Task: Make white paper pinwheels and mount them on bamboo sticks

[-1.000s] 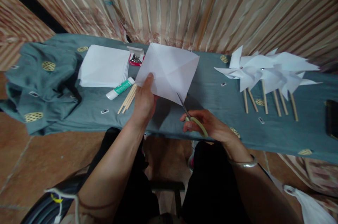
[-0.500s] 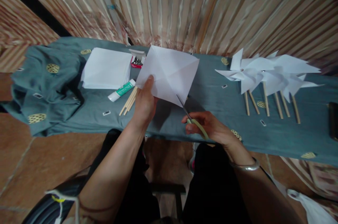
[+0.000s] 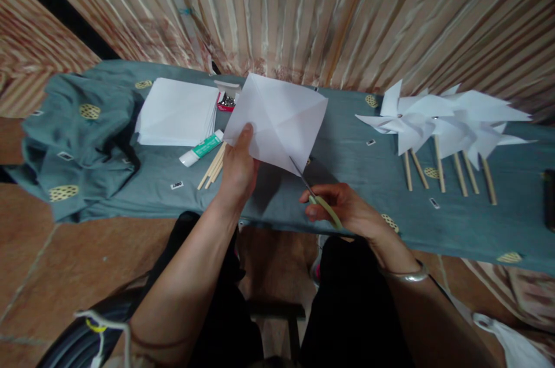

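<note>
My left hand (image 3: 240,166) pinches a square white sheet of paper (image 3: 277,119) by its left corner, thumb on top. Diagonal creases cross the sheet, which is held up above the table. In my right hand (image 3: 332,203) is a pair of scissors (image 3: 323,206) with pale yellow-green handles. Their blades meet the paper at its near right corner and lie along a crease there. Part of the handles is hidden by my fingers.
On the cloth-covered table (image 3: 338,142), a paper stack (image 3: 177,114), a glue tube (image 3: 202,148), wooden sticks (image 3: 212,167) and a small box of metal pins (image 3: 227,99) lie left. Several paper pinwheels (image 3: 451,116) on sticks lie right. A curtain (image 3: 286,15) hangs behind.
Both hands, the paper and the scissors hold nearly the same position. The view has shifted very slightly, so the table items sit a little differently in the picture.
</note>
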Demonstrator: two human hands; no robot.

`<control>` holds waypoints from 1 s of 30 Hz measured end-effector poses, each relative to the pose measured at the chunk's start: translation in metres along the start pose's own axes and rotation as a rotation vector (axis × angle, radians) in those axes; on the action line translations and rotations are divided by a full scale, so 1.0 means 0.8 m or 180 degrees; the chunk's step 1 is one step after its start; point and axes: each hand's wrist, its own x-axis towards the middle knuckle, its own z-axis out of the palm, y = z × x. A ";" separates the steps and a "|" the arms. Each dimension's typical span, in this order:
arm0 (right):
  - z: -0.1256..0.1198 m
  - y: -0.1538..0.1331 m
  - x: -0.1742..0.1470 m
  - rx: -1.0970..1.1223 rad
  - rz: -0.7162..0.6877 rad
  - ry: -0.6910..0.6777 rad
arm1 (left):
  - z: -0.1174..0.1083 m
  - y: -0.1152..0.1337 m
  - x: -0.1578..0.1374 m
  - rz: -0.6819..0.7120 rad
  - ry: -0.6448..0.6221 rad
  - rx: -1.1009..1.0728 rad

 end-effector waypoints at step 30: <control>-0.001 0.002 0.001 0.0005 -0.0146 -0.0002 | 0.002 -0.007 -0.008 -0.0120 0.0023 0.0061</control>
